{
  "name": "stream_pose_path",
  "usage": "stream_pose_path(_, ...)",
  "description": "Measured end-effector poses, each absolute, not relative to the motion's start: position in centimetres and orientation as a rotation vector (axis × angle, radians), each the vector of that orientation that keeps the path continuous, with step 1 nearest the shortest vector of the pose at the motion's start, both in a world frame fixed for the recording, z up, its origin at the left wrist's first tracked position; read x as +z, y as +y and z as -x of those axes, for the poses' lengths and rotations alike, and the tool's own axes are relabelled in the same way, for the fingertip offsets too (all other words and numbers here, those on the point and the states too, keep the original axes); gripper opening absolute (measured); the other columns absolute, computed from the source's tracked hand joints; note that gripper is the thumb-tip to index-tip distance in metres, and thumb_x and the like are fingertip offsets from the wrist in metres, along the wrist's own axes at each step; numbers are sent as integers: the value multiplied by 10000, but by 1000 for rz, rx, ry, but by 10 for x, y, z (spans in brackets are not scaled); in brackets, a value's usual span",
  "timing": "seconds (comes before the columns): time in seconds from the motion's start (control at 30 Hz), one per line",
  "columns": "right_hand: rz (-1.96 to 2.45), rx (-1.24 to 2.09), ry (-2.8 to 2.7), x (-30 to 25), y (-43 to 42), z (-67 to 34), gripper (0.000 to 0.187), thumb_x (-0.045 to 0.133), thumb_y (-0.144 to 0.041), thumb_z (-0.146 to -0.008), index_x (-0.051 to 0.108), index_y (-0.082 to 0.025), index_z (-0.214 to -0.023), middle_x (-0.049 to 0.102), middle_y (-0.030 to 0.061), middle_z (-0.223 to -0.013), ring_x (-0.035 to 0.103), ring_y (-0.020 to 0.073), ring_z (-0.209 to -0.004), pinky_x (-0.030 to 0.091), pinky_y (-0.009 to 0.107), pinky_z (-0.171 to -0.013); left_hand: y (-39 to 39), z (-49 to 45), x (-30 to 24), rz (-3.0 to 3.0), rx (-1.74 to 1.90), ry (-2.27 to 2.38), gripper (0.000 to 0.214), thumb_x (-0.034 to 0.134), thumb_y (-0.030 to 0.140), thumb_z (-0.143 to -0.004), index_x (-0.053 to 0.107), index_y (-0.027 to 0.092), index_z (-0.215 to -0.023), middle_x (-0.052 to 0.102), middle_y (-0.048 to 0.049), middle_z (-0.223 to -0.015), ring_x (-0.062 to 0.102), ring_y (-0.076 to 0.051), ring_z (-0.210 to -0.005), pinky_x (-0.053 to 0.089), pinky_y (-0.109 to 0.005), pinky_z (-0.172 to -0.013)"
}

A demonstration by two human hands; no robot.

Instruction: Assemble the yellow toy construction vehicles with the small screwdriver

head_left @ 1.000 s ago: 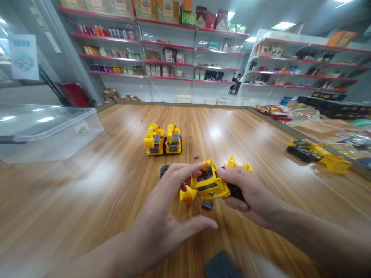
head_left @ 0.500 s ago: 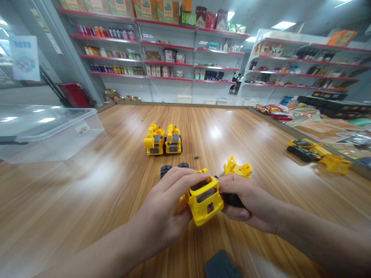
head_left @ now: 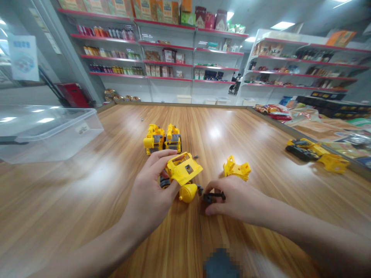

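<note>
Head view, the only one; left hand (head_left: pixel 152 185) grips the yellow cab (head_left: pixel 179 173), thumb in front and fingers round behind; cab is off the table (head_left: pixel 116 208), tilted, window openings showing; right hand (head_left: pixel 237 197) is low over the table, fingers curled about a small black part (head_left: pixel 214 196); can't tell if that grip is closed or just resting on it, as the hand hides some of the part.

Drum (head_left: pixel 188 193) sits just below the cab in view, between the hands; black wheels (head_left: pixel 164 182) show partly behind the left hand; yellow bracket (head_left: pixel 237 170) lies just beyond the right hand, apart from it; small grey bit (head_left: pixel 196 156) lies beyond the cab.

Two yellow trucks stand side by side farther back, left one (head_left: pixel 153 141) and right one (head_left: pixel 173 143); another yellow vehicle (head_left: pixel 303 150) is well off to the right; clear bin (head_left: pixel 55 135) at far left.

Step in hand, my read: handling loose truck parts, cab steadied on the left, black part worked on the right; fitting or stripping, can't say; next move calls for a firm fingertip pinch on the black part, kept off the drum, with the cab held steady.
</note>
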State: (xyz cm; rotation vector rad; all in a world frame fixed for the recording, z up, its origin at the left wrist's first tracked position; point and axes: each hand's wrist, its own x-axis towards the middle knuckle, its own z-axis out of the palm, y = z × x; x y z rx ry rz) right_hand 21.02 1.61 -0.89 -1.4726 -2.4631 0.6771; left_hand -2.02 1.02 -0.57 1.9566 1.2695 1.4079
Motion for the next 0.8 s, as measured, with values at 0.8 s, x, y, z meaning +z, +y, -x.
stream_pose_path(0.8, 976, 1147, -1603, 12, -1, -199, 172, 673, -336, -878, 679, -197, -981, 628, -26, -664, 437, 47, -428, 337, 195, -404, 4, 13, -6, -2204, 1139, 1045, 349, 632, 3, -724, 670, 220, -995, 644, -45, -1098, 606, -216, -1060, 496, -370, -908)
